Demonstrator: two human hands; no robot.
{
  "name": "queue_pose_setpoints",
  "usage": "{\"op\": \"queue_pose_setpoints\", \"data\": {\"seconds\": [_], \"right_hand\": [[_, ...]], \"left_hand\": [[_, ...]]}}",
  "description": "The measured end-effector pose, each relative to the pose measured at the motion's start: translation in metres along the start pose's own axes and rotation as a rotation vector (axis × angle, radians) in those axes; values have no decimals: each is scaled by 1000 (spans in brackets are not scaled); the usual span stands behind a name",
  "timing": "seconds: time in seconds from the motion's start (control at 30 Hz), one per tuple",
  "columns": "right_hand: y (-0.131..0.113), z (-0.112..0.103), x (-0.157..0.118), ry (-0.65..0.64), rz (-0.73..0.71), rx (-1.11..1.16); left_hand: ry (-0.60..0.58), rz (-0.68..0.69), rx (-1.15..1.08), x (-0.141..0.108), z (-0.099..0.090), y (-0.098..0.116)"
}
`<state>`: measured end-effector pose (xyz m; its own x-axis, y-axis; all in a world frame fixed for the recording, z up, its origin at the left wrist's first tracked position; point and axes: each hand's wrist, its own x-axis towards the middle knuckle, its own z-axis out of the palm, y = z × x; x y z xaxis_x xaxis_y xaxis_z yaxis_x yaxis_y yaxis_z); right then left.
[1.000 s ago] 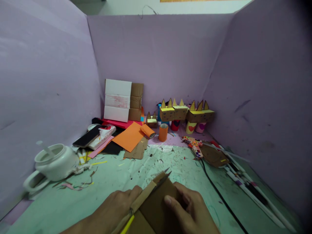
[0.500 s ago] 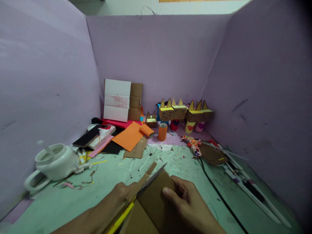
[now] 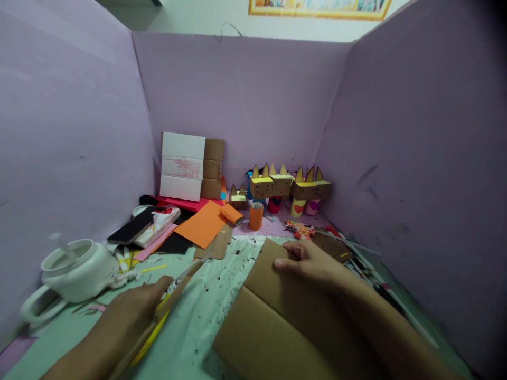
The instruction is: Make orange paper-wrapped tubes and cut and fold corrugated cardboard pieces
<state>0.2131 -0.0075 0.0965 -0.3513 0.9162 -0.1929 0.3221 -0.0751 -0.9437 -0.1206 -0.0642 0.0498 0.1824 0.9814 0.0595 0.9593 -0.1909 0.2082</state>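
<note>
My left hand (image 3: 144,301) is closed around yellow-handled scissors (image 3: 152,335), low at the left. A narrow cardboard strip (image 3: 178,295) lies along the scissors, partly covering them; whether my fingers also grip it I cannot tell. The blades (image 3: 194,268) point up and to the right, blurred. My right hand (image 3: 307,261) pinches the top edge of a brown cardboard sheet (image 3: 263,332), thumb on its face. A crease crosses this sheet, and its lower part runs out of view. The strip and the sheet are apart.
At the left stand a white teapot-like pot (image 3: 81,272) and a phone (image 3: 132,224). Orange paper (image 3: 204,224) lies behind my hands. Several cardboard figures (image 3: 271,186) stand by the back wall. A patterned glue gun (image 3: 299,229) and markers lie right.
My left hand has moved left with the scissors and the strip, away from the cardboard sheet. My right hand has shifted the sheet upward and slightly right. The view has tilted up a little.
</note>
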Motion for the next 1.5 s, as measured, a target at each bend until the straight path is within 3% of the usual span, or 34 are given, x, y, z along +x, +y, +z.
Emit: {"op": "queue_pose_setpoints", "data": {"seconds": [0.07, 0.13, 0.3, 0.47, 0.63, 0.83, 0.93, 1.07, 1.17, 1.23, 1.37, 1.5], "right_hand": [[-1, -8, 15, -9, 27, -45], [-2, -14, 30, -27, 43, -60], [0, -20, 66, -77, 101, -111], [17, -21, 95, -51, 135, -233], [37, -21, 103, 90, 43, -493], [38, -20, 86, 358, -237, -750], [37, -23, 75, 424, -370, -788], [42, -30, 54, 433, -450, -777], [48, -34, 32, 435, -461, -745], [52, -37, 17, 425, -464, -718], [58, -41, -6, 430, -481, -626], [62, -34, -9, 481, -451, -542]], "left_hand": [[-138, -29, 229, 8, -2, -3], [-198, -46, 315, 16, -1, -4], [-225, -59, 195, 28, 6, -15], [-230, -90, 115, 41, 8, -32], [-253, -168, 86, 56, 8, -44], [-226, -217, 135, 65, 2, -44], [-245, -191, 165, 64, -8, -30], [-231, -175, 178, 45, -16, 12], [-386, -123, 265, 26, -11, 38], [-447, -79, 273, 17, -9, 42], [-492, 21, 109, 7, -19, 47], [-559, 99, -28, 2, -17, 96]]}}
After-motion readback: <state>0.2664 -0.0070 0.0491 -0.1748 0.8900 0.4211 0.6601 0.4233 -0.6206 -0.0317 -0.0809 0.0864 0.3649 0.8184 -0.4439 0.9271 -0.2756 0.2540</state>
